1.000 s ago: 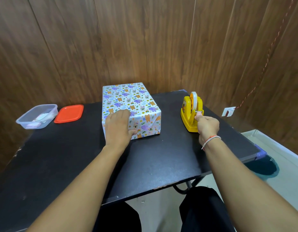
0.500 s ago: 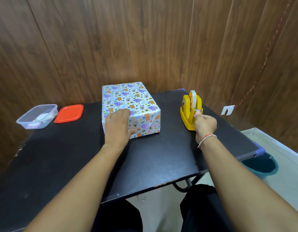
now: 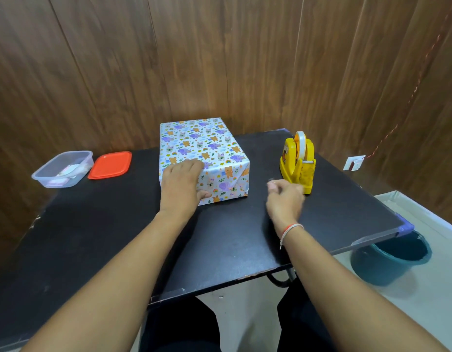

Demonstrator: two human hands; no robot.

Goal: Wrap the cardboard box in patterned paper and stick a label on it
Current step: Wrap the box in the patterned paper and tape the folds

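We've got the paper-wrapped cardboard box (image 3: 203, 153) covered; left hand (image 3: 180, 185) flat on it, right hand (image 3: 285, 199) fingers pinching maybe tape; label pending.

Dark wooden wall panels (image 3: 219, 59) behind, with a red twisted cord (image 3: 418, 82) running down to a white wall socket (image 3: 354, 162). Black table (image 3: 219, 237) in front. Pale floor (image 3: 423, 301) on the right, teal bucket (image 3: 392, 257) beside the table corner.
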